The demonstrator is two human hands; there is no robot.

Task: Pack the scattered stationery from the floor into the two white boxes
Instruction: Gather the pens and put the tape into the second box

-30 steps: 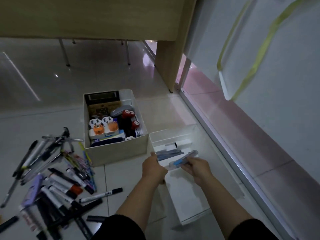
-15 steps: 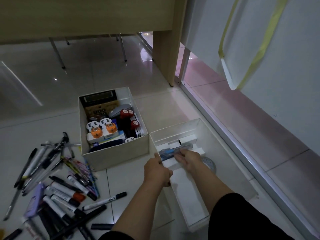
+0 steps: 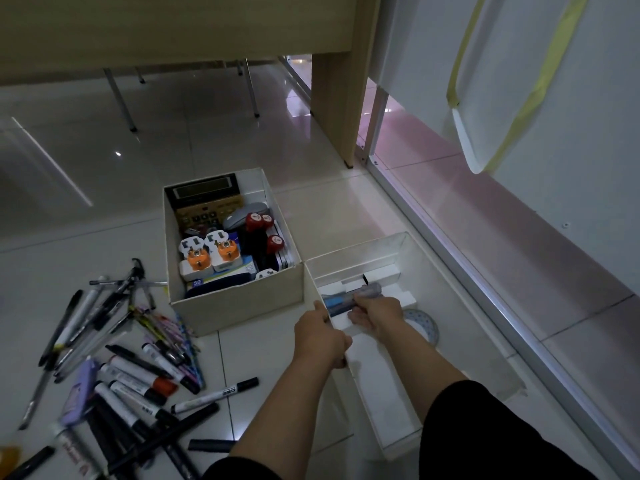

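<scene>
Two white boxes stand on the floor. The left box (image 3: pixel 239 303) is full of a calculator, plug adapters and red stamps. The long right box (image 3: pixel 391 431) holds white erasers, a tape roll (image 3: pixel 424 325) and little else. My right hand (image 3: pixel 375 315) is low inside this box and holds a bluish clear pen (image 3: pixel 341 299) near the far end. My left hand (image 3: pixel 320 339) grips the box's left wall. A heap of pens and markers (image 3: pixel 114 362) lies scattered on the floor at the left.
A wooden desk leg (image 3: pixel 337 98) and thin metal legs stand behind the boxes. A glass partition with an aluminium floor rail (image 3: pixel 485 306) runs along the right, close to the long box. My dark-clothed knees fill the bottom edge.
My right hand has carried the bluish pen from above the long box down into its far end. My left hand has stayed on the box wall. The camera has leaned forward.
</scene>
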